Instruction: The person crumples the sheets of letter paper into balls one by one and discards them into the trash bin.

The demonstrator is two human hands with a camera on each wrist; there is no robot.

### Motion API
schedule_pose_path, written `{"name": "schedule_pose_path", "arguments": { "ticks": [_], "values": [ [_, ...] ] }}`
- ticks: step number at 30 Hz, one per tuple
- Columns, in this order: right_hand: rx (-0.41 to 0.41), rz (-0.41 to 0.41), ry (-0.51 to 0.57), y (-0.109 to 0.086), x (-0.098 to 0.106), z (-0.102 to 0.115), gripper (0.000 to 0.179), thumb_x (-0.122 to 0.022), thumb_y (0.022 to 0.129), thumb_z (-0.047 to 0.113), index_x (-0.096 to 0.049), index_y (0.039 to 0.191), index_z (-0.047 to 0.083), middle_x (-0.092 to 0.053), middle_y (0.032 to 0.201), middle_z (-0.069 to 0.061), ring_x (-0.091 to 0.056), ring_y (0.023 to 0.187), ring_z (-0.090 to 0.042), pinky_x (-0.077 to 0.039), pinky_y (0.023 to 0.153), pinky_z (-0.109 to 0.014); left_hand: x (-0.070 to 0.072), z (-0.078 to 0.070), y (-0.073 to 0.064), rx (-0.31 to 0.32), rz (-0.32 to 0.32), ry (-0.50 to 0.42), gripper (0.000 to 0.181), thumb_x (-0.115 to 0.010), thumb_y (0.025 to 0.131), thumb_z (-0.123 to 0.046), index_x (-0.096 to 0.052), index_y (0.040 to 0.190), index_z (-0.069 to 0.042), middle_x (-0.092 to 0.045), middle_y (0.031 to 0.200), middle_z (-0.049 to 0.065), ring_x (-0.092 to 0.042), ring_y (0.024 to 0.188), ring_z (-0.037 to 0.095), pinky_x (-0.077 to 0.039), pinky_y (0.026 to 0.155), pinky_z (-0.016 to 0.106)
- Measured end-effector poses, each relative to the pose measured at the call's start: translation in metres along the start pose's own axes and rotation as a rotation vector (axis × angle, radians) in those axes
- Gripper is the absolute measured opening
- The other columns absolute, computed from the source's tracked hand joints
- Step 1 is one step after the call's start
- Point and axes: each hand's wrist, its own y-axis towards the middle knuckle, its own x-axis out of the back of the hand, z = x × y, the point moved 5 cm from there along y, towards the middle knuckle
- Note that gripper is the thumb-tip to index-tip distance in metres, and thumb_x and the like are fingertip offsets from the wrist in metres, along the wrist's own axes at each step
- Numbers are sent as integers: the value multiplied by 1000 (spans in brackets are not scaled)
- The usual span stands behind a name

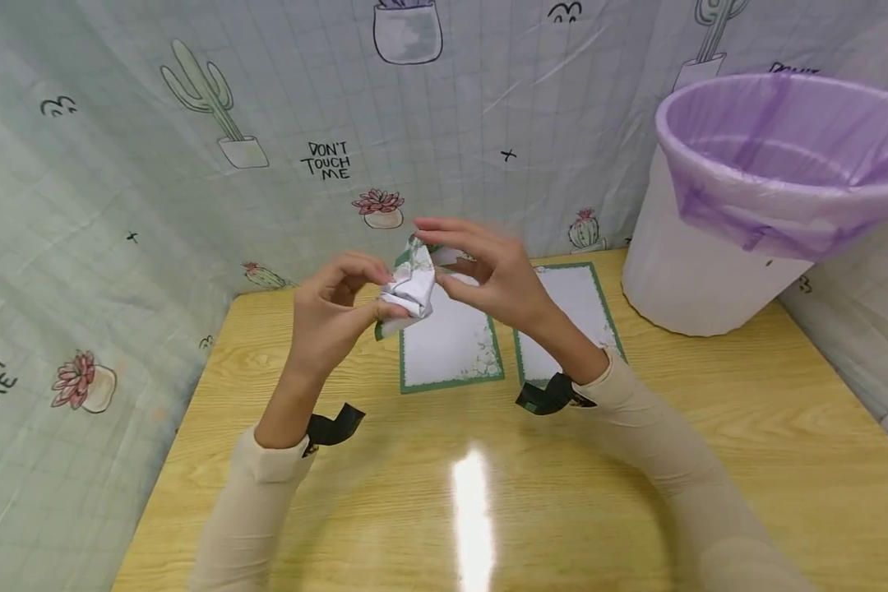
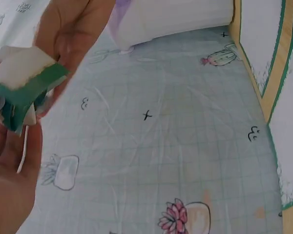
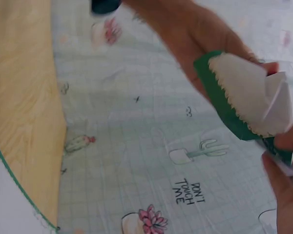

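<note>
A crumpled sheet of paper, white with a green border, is held up above the table between both hands. My left hand pinches its left side between thumb and fingers. On the other side my right hand grips the top and right edge with fingertips and thumb. The right wrist view shows the folded paper with its scalloped green edge outward. In the left wrist view the paper partly covers the fingers behind it.
Two flat green-bordered sheets lie on the wooden table: one sheet below the hands, another sheet to its right. A white bin with a purple liner stands at the right. A cactus-print cloth hangs behind.
</note>
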Motion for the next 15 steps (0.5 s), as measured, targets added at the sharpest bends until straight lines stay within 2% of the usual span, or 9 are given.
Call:
{"name": "schedule_pose_path", "arguments": {
  "ticks": [2,5,9,13,15],
  "values": [
    [-26,39,148,-2,-4,1,66,-67,72,-22,-44,133,-13,-40,143,-22,-40,132,-29,-49,95,-40,2,2,-1,-15,-48,8,33,-74,62,20,-54,87,14,-61,92,10,-60,90,25,-53,84,34],
    [-27,114,212,-2,-12,4,88,-78,63,-18,-34,140,-12,-32,148,-20,-33,135,-30,-44,101,-41,3,4,-1,-23,-82,-18,35,-76,67,9,-48,86,14,-61,91,8,-59,92,27,-51,88,37],
    [-2,100,117,-3,-20,5,90,-83,63,-5,-37,140,-10,-39,142,-18,-44,127,-28,-46,99,-38,0,7,-2,-20,-109,-82,45,-78,70,-8,-45,90,15,-60,92,9,-59,97,29,-50,91,41],
    [52,-2,-33,-5,-19,7,67,-80,68,-2,-51,129,-9,-56,124,-18,-57,109,-23,-52,90,-33,-3,8,-2,3,-134,-109,52,-79,69,-12,-49,105,11,-58,97,11,-58,92,25,-52,86,37],
    [98,-25,-109,-5,-18,9,60,-81,68,0,-58,123,-7,-61,116,-15,-60,102,-20,-54,85,-30,-4,8,-2,11,-137,-125,57,-79,69,-11,-52,116,8,-54,104,12,-58,90,23,-53,84,35]
  ]
}}
